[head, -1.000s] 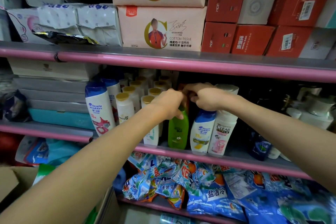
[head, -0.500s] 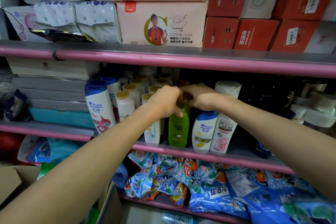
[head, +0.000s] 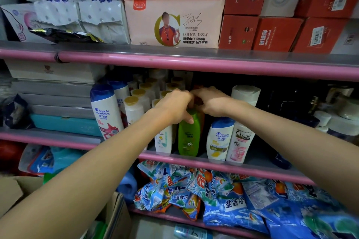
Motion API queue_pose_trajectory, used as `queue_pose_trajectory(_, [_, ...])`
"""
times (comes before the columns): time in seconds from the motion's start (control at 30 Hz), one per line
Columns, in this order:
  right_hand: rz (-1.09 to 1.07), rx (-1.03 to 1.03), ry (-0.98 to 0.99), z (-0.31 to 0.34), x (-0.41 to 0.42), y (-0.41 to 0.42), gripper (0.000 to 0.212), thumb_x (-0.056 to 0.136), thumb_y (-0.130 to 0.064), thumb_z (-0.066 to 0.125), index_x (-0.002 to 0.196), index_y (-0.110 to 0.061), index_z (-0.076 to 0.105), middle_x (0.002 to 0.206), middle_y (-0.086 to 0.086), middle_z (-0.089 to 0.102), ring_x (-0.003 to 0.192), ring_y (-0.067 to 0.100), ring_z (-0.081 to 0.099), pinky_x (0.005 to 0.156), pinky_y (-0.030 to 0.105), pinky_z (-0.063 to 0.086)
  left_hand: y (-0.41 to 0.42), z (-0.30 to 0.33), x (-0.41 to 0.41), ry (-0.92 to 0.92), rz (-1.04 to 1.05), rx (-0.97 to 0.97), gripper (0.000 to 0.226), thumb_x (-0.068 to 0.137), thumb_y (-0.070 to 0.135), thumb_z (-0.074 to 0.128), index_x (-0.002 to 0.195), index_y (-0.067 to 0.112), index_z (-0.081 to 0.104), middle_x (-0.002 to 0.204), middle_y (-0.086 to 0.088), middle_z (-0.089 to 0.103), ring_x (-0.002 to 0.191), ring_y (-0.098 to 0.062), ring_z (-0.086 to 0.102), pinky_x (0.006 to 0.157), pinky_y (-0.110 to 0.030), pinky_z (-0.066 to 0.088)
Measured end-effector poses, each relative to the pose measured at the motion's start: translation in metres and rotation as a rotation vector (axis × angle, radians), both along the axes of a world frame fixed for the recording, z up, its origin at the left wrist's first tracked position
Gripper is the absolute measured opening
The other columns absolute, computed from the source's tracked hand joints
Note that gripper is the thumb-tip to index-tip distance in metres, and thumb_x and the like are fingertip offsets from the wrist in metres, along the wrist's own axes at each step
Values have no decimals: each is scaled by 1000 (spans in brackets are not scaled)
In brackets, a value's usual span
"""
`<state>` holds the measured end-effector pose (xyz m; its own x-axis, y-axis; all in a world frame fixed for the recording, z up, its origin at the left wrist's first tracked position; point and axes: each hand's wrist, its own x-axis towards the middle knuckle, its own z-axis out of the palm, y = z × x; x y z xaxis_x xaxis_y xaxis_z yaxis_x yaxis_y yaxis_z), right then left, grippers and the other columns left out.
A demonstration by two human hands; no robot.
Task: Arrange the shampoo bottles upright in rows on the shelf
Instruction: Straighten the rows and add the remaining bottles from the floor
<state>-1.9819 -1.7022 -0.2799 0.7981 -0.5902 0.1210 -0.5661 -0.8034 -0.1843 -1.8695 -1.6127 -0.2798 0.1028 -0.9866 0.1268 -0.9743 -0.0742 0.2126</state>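
Hands [head: 174, 106] cover the green bottle's [head: 189, 136] cap — grip unreadable.

Dim light falls from the front on the pink-edged shelf [head: 213, 158], leaving its back rows in deep shadow. The wide-angle lens bows the shelf rails toward the edges; the far-right jars [head: 347, 110] blur into darkness.

We have one head-worn view, facing forward and slightly down, near enough that both forearms reach in from below toward the left hand [head: 172, 106] and right hand [head: 211, 103].
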Motion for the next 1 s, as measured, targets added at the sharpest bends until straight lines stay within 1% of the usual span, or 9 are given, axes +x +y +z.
queue_pose_trajectory(0.07, [19,13,34,9,-1,-3,41,86,-11,58,125,-21,55,126,8,60,110,26,57,80,23,40,-1,2,0,-29,-4,21,53,70,35,81,112,13,57,114,-11,58,103,-30,57,74,-31,43])
queue_pose_trajectory(0.13, [-9,0,10,19,-3,-10,40,88,-9,51,125,-23,56,124,8,61,105,26,57,77,24,42,-2,4,0,-49,-16,51,55,68,37,82,112,15,57,116,-10,58,104,-29,57,80,-33,48])
queue_pose_trajectory(0.2, [-58,-37,-18,23,-5,-18,36,92,-14,48,125,-25,55,126,7,59,106,27,55,80,26,43,-3,7,1,-53,-31,70,58,65,41,83,111,18,57,117,-7,57,104,-27,57,86,-38,50])
queue_pose_trajectory(0.27, [-46,-39,18,21,-3,-22,34,94,-17,48,127,-24,54,130,7,56,112,27,53,87,28,41,-3,12,4,-57,-32,71,60,64,45,83,112,19,57,116,-5,58,106,-27,56,88,-40,50])
queue_pose_trajectory(0.37, [-28,-23,79,11,4,-26,40,92,-10,48,130,-23,54,135,5,54,118,26,51,93,28,40,-2,19,12,-86,-12,59,60,64,47,82,112,21,58,114,-2,59,107,-26,54,86,-39,49])
queue_pose_trajectory(0.5, [-18,-18,90,6,8,-31,40,89,-9,51,126,-25,57,135,2,53,122,23,49,99,28,40,-1,21,18,-131,-40,29,49,69,45,79,111,25,61,105,8,59,105,-19,53,78,-31,42])
queue_pose_trajectory(0.67, [-7,-45,85,3,11,-35,35,89,-12,54,122,-23,58,133,3,54,119,23,50,98,29,41,0,13,17,-117,-54,19,38,73,40,77,106,28,65,103,9,66,107,-15,51,94,-37,36])
queue_pose_trajectory(0.8, [11,-43,92,4,12,-35,36,90,-11,53,123,-22,57,135,3,52,121,24,49,100,31,40,1,12,19,-129,-53,-23,31,73,40,76,101,30,66,99,11,66,107,-15,52,88,-35,31])
queue_pose_trajectory(1.0, [36,-18,115,8,15,-34,35,91,-10,51,124,-21,57,135,4,52,119,25,50,101,33,40,2,12,18,-148,-34,-34,27,74,42,75,97,32,66,99,12,67,110,-15,50,96,-39,24])
